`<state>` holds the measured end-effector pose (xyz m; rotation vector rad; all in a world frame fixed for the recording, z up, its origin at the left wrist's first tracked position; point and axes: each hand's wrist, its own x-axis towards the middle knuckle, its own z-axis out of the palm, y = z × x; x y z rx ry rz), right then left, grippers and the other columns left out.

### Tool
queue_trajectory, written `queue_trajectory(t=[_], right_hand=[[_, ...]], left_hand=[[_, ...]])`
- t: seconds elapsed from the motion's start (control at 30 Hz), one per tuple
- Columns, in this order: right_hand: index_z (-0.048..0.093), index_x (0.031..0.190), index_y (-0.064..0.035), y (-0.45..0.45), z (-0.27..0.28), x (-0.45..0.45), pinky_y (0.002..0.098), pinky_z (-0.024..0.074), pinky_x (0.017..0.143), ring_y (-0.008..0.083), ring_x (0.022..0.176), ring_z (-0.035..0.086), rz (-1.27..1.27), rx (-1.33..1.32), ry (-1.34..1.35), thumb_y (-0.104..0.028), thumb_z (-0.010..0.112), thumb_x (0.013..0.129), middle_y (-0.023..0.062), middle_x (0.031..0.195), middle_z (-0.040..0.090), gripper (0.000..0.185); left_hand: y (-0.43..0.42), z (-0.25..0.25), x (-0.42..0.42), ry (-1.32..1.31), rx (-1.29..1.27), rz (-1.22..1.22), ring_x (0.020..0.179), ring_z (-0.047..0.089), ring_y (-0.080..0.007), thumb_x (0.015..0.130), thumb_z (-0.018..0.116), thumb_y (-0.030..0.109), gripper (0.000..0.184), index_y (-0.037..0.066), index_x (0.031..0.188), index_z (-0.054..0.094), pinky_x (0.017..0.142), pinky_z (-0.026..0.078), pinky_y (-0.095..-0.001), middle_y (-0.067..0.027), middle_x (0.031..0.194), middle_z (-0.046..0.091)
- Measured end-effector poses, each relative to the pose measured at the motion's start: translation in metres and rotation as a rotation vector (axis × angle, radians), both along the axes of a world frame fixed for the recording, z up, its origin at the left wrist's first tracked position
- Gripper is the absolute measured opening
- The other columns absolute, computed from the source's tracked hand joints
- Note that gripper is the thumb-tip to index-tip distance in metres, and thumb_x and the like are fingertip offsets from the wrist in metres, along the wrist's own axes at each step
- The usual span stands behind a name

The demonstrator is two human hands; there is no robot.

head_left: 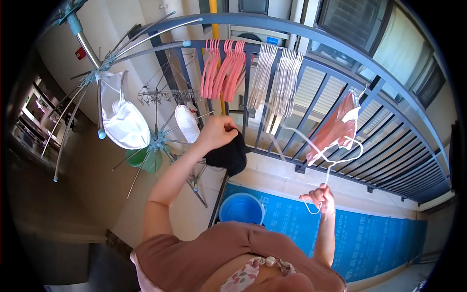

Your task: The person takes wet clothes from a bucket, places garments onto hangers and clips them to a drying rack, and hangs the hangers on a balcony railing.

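Observation:
My left hand (219, 131) is raised in front of the railing, its fingers pinched on a bunched black cloth garment (229, 156) that hangs from it. What kind of garment it is, I cannot tell. On the other side my right hand (322, 197) is closed around the hook end of a white clothes hanger (329, 163). The hanger's frame points up and away, towards the railing. Beyond it a pink garment (335, 127) hangs on the railing.
Pink hangers (224, 70) and white hangers (286, 82) hang along the dark railing (301, 109). A blue bucket (242, 209) stands on the floor. At left, a drying rack (104, 65) with long arms carries a white bra (124, 121); a green basin (146, 159) is below.

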<state>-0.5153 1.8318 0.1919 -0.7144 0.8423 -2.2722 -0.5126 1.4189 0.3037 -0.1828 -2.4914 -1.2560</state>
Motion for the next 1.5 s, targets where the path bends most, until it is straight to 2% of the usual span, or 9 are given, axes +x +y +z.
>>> queue_trajectory(t=[0.17, 0.7, 0.87, 1.0, 1.13, 1.23, 1.27, 1.37, 1.5], right_hand=[[0.061, 0.107, -0.0152, -0.023, -0.006, -0.019, 0.0608, 0.0371, 0.084, 0.0083, 0.045, 0.036, 0.227, 0.001, 0.040, -0.033, 0.046, 0.092, -0.0070, 0.050, 0.031, 0.028], [0.059, 0.107, -0.0187, -0.046, -0.039, -0.049, 0.0661, 0.0330, 0.085, 0.0071, 0.043, 0.031, 0.469, -0.120, 0.042, -0.034, 0.043, 0.092, -0.0067, 0.050, 0.028, 0.027], [0.059, 0.110, -0.0198, -0.060, -0.058, -0.050, 0.0667, 0.0335, 0.084, 0.0078, 0.045, 0.034, 0.587, -0.133, -0.050, -0.035, 0.040, 0.093, -0.0062, 0.052, 0.029, 0.029], [0.060, 0.109, -0.0206, -0.068, -0.080, -0.055, 0.0671, 0.0334, 0.084, 0.0093, 0.046, 0.035, 0.677, -0.100, -0.137, -0.037, 0.040, 0.093, -0.0054, 0.052, 0.031, 0.030], [0.061, 0.107, -0.0129, -0.088, -0.095, -0.057, 0.0632, 0.0376, 0.084, 0.0141, 0.050, 0.045, 0.796, -0.161, -0.415, -0.030, 0.050, 0.090, -0.0012, 0.054, 0.044, 0.027], [0.060, 0.107, -0.0099, -0.113, -0.102, -0.063, 0.0621, 0.0370, 0.086, 0.0172, 0.058, 0.053, 0.641, 0.306, -0.153, -0.025, 0.042, 0.094, 0.0024, 0.061, 0.050, 0.027], [0.057, 0.109, -0.0040, -0.124, -0.112, -0.069, 0.0492, 0.0416, 0.090, 0.0232, 0.077, 0.062, 0.696, 0.461, -0.061, -0.022, 0.045, 0.092, 0.0093, 0.080, 0.061, 0.028], [0.055, 0.113, -0.0026, -0.169, -0.105, -0.071, 0.0356, 0.0448, 0.088, 0.0221, 0.088, 0.062, 0.822, 0.867, 0.302, -0.025, 0.049, 0.090, 0.0120, 0.094, 0.064, 0.033], [0.061, 0.104, -0.0029, -0.250, -0.114, -0.141, 0.0266, 0.0461, 0.080, 0.0165, 0.090, 0.060, 0.824, 0.870, 0.924, -0.029, 0.052, 0.088, 0.0095, 0.097, 0.064, 0.032]], left_hand=[[0.002, 0.002, -0.011, -0.227, 0.231, -0.106, 0.068, 0.059, -0.0102, 0.071, 0.060, 0.001, 0.011, -0.003, 0.081, 0.063, 0.065, 0.046, -0.0224, -0.0056, 0.073, 0.063], [0.008, 0.020, 0.049, -0.361, 0.737, -0.148, 0.077, 0.060, -0.0130, 0.072, 0.063, 0.005, 0.025, -0.006, 0.094, 0.063, 0.074, 0.044, -0.0218, -0.0098, 0.083, 0.065], [0.002, 0.016, 0.080, -0.347, 0.667, -0.129, 0.077, 0.060, -0.0110, 0.071, 0.067, 0.004, 0.026, -0.006, 0.095, 0.064, 0.072, 0.046, -0.0214, -0.0091, 0.085, 0.066], [0.001, 0.008, 0.102, -0.328, 0.353, -0.008, 0.074, 0.056, -0.0052, 0.078, 0.069, 0.019, 0.019, 0.001, 0.087, 0.068, 0.071, 0.044, -0.0215, -0.0009, 0.081, 0.066], [0.007, 0.001, 0.122, -0.280, 0.419, 0.065, 0.070, 0.055, -0.0033, 0.079, 0.067, 0.017, 0.016, 0.002, 0.086, 0.068, 0.066, 0.044, -0.0208, 0.0000, 0.075, 0.066], [0.014, 0.002, 0.139, -0.273, 0.432, 0.096, 0.070, 0.057, -0.0042, 0.079, 0.067, 0.013, 0.013, 0.003, 0.087, 0.068, 0.066, 0.045, -0.0205, -0.0016, 0.077, 0.067], [0.017, -0.001, 0.144, -0.301, 0.401, 0.114, 0.072, 0.058, -0.0049, 0.078, 0.068, 0.014, 0.014, 0.004, 0.087, 0.069, 0.066, 0.046, -0.0217, -0.0035, 0.077, 0.067], [0.020, -0.011, 0.163, -0.347, 0.220, 0.179, 0.068, 0.063, -0.0124, 0.077, 0.068, 0.016, 0.013, 0.005, 0.084, 0.069, 0.063, 0.047, -0.0240, -0.0087, 0.078, 0.067], [0.003, -0.021, 0.199, -0.270, 0.140, 0.221, 0.057, 0.061, -0.0194, 0.076, 0.067, 0.015, 0.010, 0.006, 0.080, 0.068, 0.053, 0.045, -0.0269, -0.0117, 0.071, 0.064]])
